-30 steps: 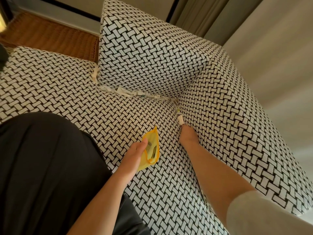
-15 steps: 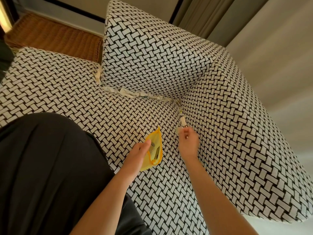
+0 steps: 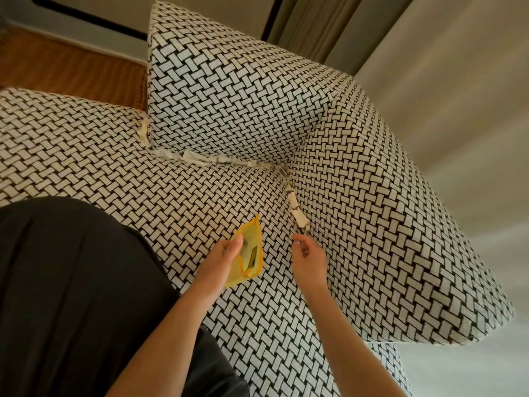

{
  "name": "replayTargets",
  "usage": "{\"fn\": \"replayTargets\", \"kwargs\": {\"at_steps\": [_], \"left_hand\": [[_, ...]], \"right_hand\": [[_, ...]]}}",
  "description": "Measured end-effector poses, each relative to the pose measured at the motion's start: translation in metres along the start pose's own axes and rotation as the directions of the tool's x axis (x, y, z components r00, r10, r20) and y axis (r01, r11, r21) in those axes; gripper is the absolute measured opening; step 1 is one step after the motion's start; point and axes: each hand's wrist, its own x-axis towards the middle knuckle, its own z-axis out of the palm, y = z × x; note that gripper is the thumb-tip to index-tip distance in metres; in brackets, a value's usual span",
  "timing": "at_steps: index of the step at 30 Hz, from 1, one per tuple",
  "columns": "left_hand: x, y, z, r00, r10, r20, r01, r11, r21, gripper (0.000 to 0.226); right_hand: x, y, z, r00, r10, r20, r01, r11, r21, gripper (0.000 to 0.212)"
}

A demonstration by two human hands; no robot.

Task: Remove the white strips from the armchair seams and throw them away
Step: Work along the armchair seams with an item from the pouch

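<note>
The armchair (image 3: 171, 196) is covered in black-and-white woven fabric. One white strip (image 3: 294, 207) sticks out of the seam between seat and right armrest (image 3: 372, 224). My right hand (image 3: 310, 256) is just below it, and its fingertips appear to pinch the strip's lower end. A longer crumpled white strip (image 3: 200, 159) lies in the seam under the backrest (image 3: 229, 96). A short strip piece (image 3: 142, 133) shows at the backrest's left corner. My left hand (image 3: 223, 256) grips a small yellow pouch (image 3: 250, 253) held open over the seat, with something dark inside.
My dark clothing (image 3: 71, 282) covers the lower left of the seat. A brown wicker surface (image 3: 71, 70) lies behind the chair at the left. Beige curtains (image 3: 315, 24) and a pale wall stand to the right of the armrest.
My right hand has come out of the armrest seam and drawn back toward me, and more of the white strip now shows outside the seam. The left hand and pouch stayed nearly still.
</note>
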Motion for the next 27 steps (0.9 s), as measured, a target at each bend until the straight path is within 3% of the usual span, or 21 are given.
{"fn": "replayTargets", "kwargs": {"at_steps": [3, 5, 14, 20, 27], "left_hand": [[0.002, -0.003, -0.001, 1.000, 0.001, 0.008, -0.001, 1.000, -0.013, 0.081], [0.004, -0.004, -0.001, 1.000, -0.005, 0.010, 0.005, 0.999, -0.032, 0.079], [0.011, -0.011, -0.005, 0.999, -0.022, 0.042, 0.025, 0.996, -0.085, 0.080], [0.010, -0.009, -0.005, 0.999, -0.031, 0.031, 0.034, 0.993, -0.114, 0.078], [0.005, -0.004, -0.004, 0.999, -0.015, 0.040, 0.020, 0.991, -0.129, 0.056]], "right_hand": [[0.036, 0.018, -0.005, 0.995, 0.005, 0.103, 0.034, 0.927, -0.374, 0.038], [0.055, 0.019, -0.006, 0.991, 0.027, 0.130, 0.043, 0.859, -0.510, 0.043], [0.089, 0.007, 0.011, 0.994, 0.097, 0.050, -0.050, 0.811, -0.583, 0.032], [0.093, -0.005, 0.014, 0.996, 0.066, 0.068, 0.010, 0.641, -0.767, 0.028], [0.094, -0.014, 0.014, 0.984, 0.086, 0.157, 0.105, 0.432, -0.896, 0.027]]}}
